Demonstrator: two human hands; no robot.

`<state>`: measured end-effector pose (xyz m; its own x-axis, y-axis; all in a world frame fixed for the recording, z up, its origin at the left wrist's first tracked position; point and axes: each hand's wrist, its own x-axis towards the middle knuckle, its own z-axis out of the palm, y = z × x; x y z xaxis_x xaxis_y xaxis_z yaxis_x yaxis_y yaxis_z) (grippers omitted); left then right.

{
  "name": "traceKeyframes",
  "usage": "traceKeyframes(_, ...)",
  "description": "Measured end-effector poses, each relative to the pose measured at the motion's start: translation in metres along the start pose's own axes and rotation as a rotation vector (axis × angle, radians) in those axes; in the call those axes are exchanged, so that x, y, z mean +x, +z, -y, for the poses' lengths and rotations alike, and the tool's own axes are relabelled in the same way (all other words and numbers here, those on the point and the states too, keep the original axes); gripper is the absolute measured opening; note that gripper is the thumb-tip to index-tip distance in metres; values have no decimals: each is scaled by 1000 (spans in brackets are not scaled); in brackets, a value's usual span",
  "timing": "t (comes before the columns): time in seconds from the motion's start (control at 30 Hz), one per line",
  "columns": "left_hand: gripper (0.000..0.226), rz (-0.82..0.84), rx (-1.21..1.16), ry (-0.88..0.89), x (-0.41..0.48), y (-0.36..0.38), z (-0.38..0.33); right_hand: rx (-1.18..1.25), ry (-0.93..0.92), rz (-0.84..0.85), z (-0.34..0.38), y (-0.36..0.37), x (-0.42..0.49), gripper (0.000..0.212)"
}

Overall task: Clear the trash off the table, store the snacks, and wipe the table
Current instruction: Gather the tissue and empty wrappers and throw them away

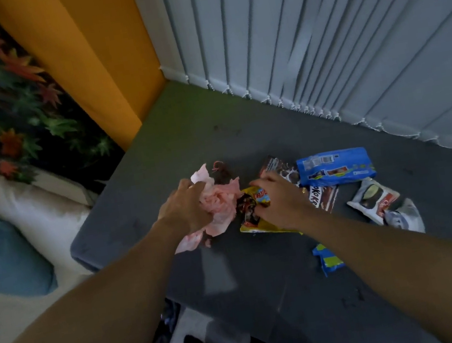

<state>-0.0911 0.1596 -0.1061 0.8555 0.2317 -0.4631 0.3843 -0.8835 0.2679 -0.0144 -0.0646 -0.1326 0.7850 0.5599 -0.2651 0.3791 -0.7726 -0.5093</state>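
Head view: I see both arms stretched over a dark table [266,270]. The left hand [184,209] is closed around a crumpled pink bag [219,202]. The right hand [280,201] presses on a yellow wrapper [251,212], fingers curled. Snack packs [335,167] lie just right. I judge trash gathering is underway; next, lift both pieces together.

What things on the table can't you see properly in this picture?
Head view:
- Yellow snack packet: right hand covers its middle.
- Pink crumpled plastic: left hand hides part; grip unclear.
- Brown-and-white wrapper: blue packet overlaps it.
- Small blue scrap: right forearm hides part.
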Motion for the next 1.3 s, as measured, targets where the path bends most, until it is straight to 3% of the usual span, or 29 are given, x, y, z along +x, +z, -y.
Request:
traceKeyframes(0.23,79,118,72,15,16,22,-21,54,71,-30,-26,-5,-21,62)
traceKeyframes(0.6,74,-17,87,35,5,13,-24,60,55,-53,-26,-9,-38,62)
traceKeyframes(0.93,68,-122,43,8,-41,-21,3,9,-60,-71,32,-28,-34,61)
traceKeyframes(1.3,67,-211,-106,-187,-115,-23,101,-32,-222,33,132,17,-15,56)
